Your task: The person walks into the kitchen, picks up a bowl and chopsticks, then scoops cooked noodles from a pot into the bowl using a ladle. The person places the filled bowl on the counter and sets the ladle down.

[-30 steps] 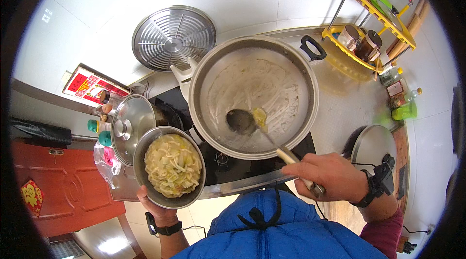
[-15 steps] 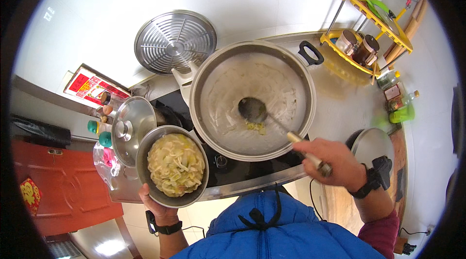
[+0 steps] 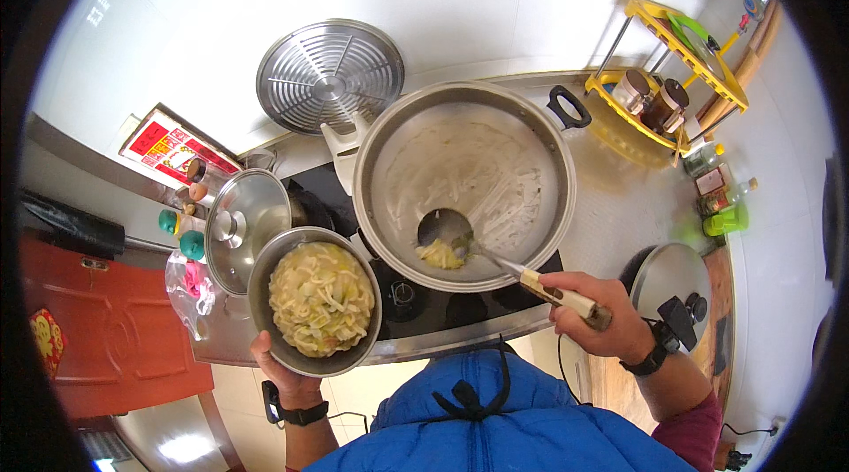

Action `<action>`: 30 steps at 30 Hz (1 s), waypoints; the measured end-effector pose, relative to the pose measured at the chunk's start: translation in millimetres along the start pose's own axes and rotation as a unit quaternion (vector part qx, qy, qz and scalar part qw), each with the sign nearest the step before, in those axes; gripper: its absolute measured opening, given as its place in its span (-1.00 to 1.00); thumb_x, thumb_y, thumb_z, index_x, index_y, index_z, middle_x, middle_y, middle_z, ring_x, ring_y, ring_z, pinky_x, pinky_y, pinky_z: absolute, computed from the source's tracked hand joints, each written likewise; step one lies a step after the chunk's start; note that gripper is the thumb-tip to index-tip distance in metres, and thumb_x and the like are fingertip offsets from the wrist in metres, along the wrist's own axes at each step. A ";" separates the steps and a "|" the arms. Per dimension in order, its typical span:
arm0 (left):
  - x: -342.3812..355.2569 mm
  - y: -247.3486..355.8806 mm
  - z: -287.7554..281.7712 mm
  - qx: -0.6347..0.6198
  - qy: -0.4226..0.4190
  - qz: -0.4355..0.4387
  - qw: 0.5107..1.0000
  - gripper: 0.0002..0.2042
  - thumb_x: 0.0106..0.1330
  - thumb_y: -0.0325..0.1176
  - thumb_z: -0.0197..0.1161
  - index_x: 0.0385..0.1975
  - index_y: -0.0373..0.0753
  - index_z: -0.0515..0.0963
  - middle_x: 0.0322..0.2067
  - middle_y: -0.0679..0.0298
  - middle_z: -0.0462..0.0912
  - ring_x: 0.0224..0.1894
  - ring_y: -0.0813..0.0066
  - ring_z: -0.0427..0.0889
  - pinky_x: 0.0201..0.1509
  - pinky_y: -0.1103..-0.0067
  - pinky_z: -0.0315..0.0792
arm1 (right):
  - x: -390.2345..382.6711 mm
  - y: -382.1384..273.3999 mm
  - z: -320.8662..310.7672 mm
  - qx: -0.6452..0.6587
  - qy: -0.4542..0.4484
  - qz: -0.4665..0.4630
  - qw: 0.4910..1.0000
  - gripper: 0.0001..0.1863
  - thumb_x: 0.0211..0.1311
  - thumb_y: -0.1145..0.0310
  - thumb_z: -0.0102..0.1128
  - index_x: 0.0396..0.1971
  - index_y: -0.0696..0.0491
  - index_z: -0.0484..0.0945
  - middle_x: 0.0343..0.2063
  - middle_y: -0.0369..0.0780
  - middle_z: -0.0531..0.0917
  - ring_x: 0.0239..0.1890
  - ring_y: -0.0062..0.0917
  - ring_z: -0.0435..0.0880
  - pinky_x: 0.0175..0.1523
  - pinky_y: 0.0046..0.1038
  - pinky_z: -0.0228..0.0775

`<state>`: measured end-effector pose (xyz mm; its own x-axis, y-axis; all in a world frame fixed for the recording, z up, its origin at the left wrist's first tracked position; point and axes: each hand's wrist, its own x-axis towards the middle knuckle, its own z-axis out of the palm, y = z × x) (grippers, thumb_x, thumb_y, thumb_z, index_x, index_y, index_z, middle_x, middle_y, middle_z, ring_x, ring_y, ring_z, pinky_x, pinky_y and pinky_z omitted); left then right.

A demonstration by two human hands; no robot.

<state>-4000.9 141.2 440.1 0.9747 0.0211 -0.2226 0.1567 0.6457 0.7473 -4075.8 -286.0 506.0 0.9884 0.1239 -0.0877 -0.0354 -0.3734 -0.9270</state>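
Head view, left grip (image 3: 296, 382) holding bowl (image 3: 260, 291), right grip (image 3: 608, 320) around ladle (image 3: 516, 268), black cooktop (image 3: 442, 307), white wall (image 3: 451, 12), red door (image 3: 133, 322)

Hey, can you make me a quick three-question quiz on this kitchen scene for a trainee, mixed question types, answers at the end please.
1. Multiple choice: which tool is in the right hand?
A) a knife
B) a ladle
C) tongs

2. True or false: the bowl in the left hand is empty.

3. Fill in upper or lower: as the camera sees it, the small clump of food lies in the ____ half of the wide pan.

Key:
1. B.
2. False; it holds a heap of noodle-like food.
3. Lower.
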 end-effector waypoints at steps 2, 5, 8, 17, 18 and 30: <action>-0.8 0.1 -0.9 0.001 -0.008 0.009 1.000 -0.22 0.21 0.04 0.21 0.35 -0.34 0.27 0.29 0.01 0.43 0.26 0.07 0.49 0.32 0.22 0.43 | -0.4 -4.8 3.5 0.175 0.030 0.094 0.980 -0.58 0.31 0.45 0.13 0.17 0.15 0.52 -0.38 -0.16 0.71 -0.36 -0.54 0.74 -0.22 -0.51 0.61; -1.9 0.1 -2.3 -0.007 -0.015 0.007 1.000 -0.22 0.20 0.05 0.22 0.35 -0.34 0.27 0.29 0.01 0.43 0.27 0.07 0.49 0.33 0.22 0.42 | 8.8 -6.0 -1.0 0.304 0.075 0.183 0.932 -0.60 0.36 0.42 0.03 0.14 0.22 0.51 -0.45 -0.15 0.69 -0.51 -0.54 0.71 -0.32 -0.53 0.64; -3.2 0.3 -3.7 -0.013 -0.018 0.002 1.000 -0.22 0.20 0.04 0.23 0.36 -0.32 0.27 0.29 0.02 0.43 0.28 0.07 0.48 0.34 0.21 0.41 | 22.5 0.1 -9.1 0.372 0.103 0.208 0.899 -0.57 0.38 0.30 -0.01 0.12 0.24 0.51 -0.49 -0.12 0.70 -0.61 -0.49 0.68 -0.40 -0.43 0.66; -0.5 -3.0 10.1 -0.042 -0.071 -0.053 0.995 -0.25 0.22 -0.01 0.23 0.38 -0.28 0.26 0.32 0.03 0.41 0.31 0.07 0.45 0.39 0.21 0.37 | 30.3 -45.4 -38.3 0.284 0.152 0.088 0.943 -0.55 0.42 0.22 0.00 0.13 0.24 0.51 -0.49 -0.16 0.69 -0.58 -0.55 0.68 -0.46 -0.46 0.66; -0.4 -7.9 14.8 -0.055 -0.080 -0.057 0.994 -0.27 0.24 -0.03 0.21 0.38 -0.28 0.25 0.32 0.03 0.40 0.32 0.08 0.44 0.40 0.21 0.35 | 26.4 -58.2 -44.7 0.266 0.168 0.065 0.947 -0.57 0.41 0.26 0.01 0.13 0.24 0.52 -0.49 -0.16 0.69 -0.56 -0.55 0.68 -0.45 -0.45 0.66; 30.7 -63.9 93.6 -0.099 -0.164 -0.149 0.970 -0.40 0.40 -0.08 0.07 0.36 -0.29 0.28 0.31 0.09 0.44 0.33 0.21 0.45 0.42 0.29 0.32 | -54.3 -147.6 -20.1 -0.136 0.125 -0.271 0.945 -0.61 0.30 0.36 0.21 0.09 0.17 0.54 -0.47 -0.14 0.69 -0.50 -0.46 0.70 -0.34 -0.36 0.61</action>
<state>-3966.0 29.2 444.1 0.8944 -0.4122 -0.1734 0.4366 0.7212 0.5378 -4121.3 -256.1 654.9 0.8562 0.1565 0.4925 0.4910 -0.5434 -0.6809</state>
